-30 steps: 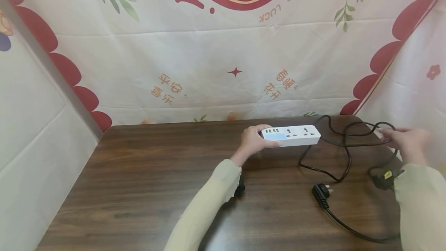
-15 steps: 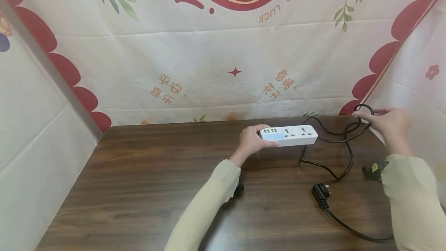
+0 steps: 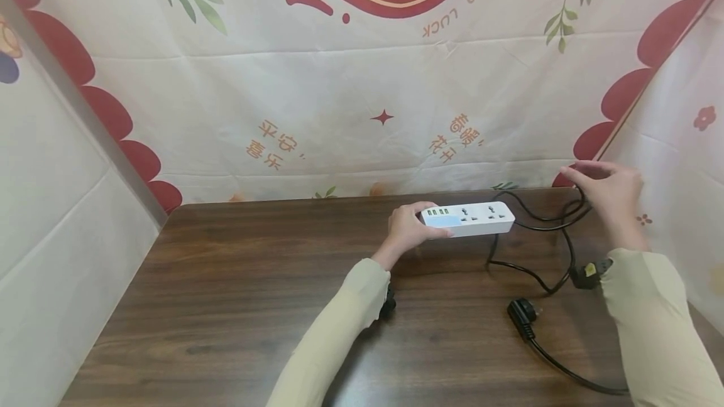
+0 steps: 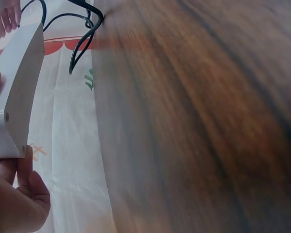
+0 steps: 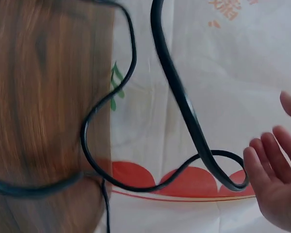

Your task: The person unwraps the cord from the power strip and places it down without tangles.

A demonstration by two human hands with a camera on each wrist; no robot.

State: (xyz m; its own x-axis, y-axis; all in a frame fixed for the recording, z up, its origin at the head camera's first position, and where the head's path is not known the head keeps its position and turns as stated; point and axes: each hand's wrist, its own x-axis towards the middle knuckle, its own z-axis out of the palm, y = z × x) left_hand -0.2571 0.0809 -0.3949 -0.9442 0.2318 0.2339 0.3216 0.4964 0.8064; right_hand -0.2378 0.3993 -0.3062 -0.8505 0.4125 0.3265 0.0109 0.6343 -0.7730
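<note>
My left hand grips the left end of a white power strip, thumb along its front side and fingers behind. In the left wrist view the strip is tilted and held off the wooden table. My right hand is raised at the table's far right corner, beside a loop of the strip's black cable. The right wrist view shows that hand with thumb and fingers apart and the cable loop at the fingers' edge; whether they touch is hard to tell.
A black plug lies on the brown wooden table, its cord running right under the sleeve. A patterned cloth hangs behind the table's back edge. Black wrist devices sit at both sleeves.
My right hand has moved left and upward toward the back corner, drawing the cable loop in, and its fingers have parted. My left hand and the power strip have barely moved.
</note>
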